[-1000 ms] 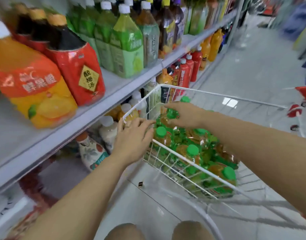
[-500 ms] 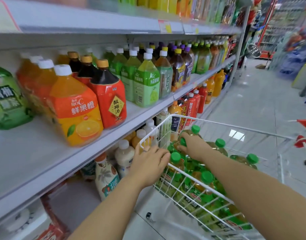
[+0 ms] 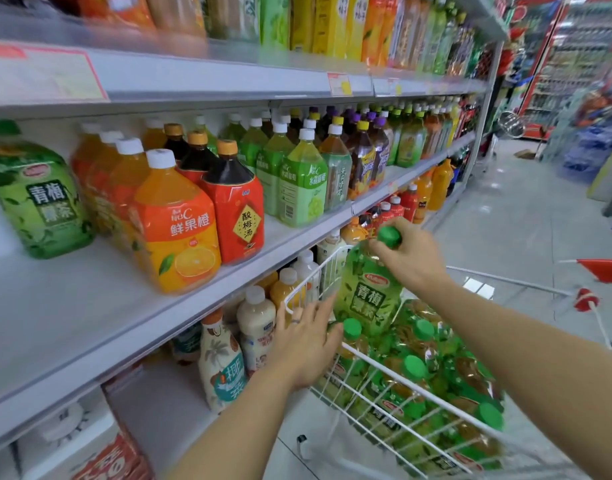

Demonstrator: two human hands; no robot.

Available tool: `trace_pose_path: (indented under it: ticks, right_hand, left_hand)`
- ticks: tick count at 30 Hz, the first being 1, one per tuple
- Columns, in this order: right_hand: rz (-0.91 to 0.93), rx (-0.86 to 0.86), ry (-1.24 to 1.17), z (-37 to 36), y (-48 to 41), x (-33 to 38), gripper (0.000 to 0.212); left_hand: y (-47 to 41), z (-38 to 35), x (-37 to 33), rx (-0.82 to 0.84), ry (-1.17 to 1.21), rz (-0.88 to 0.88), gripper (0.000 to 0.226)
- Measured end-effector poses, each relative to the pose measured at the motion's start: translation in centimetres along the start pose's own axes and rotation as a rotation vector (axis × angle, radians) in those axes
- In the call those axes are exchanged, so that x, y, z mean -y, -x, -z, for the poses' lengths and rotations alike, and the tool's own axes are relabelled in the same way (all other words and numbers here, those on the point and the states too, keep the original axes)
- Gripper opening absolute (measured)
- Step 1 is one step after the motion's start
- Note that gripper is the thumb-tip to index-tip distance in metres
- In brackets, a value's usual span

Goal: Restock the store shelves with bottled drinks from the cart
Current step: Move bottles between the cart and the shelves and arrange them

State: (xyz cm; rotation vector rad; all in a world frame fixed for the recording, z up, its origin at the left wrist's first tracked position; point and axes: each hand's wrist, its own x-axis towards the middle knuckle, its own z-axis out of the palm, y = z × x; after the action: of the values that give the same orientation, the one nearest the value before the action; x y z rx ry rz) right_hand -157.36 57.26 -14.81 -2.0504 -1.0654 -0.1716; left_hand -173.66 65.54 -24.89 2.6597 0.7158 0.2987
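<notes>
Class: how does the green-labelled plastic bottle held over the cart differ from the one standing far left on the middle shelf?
The held bottle hangs by its cap from the right hand; the shelf bottle stands untouched. The held bottle is over the white wire cart; the shelf bottle rests on the shelf. Both share the same green label.

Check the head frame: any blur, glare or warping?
Head view: motion blur smears the top-shelf bottles at upper left and the far aisle; the bottle in the right hand is sharp; wide-angle lens bows the shelves; light glare on the floor.
</notes>
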Motion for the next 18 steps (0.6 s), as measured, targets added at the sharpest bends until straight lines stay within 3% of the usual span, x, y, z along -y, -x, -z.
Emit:
trace_pose_path:
  ticks: [2,6,12,15,18]
  right_hand:
    - [0.064,-0.003,-0.129,3.1,-0.9,2.3,0.014]
    - [0.196,-0.019,-0.323,7.3,-0.6,6.4,0.013]
    - [0.328,0.159,-0.485,7.9,1.5,12.9,0.008]
    - [0.422,0.278,-0.553,6.0,2.9,16.1,0.010]
    - [0.510,0.353,-0.621,4.6,3.6,19.5,0.009]
  left_hand:
    - [-0.2,0.4,0.0,-0.024,0.152,0.029,0.063]
    - [0.9,4.9,-1.5,-0.227,0.688,0.050,0.067]
    - [5.2,11.8,-1.8,-0.326,0.761,-0.090,0.096]
    - [8.7,12.4,-1.1,-0.378,0.847,-0.100,0.088]
    - [11.2,13.4,-0.4,-0.582,0.890,-0.080,0.077]
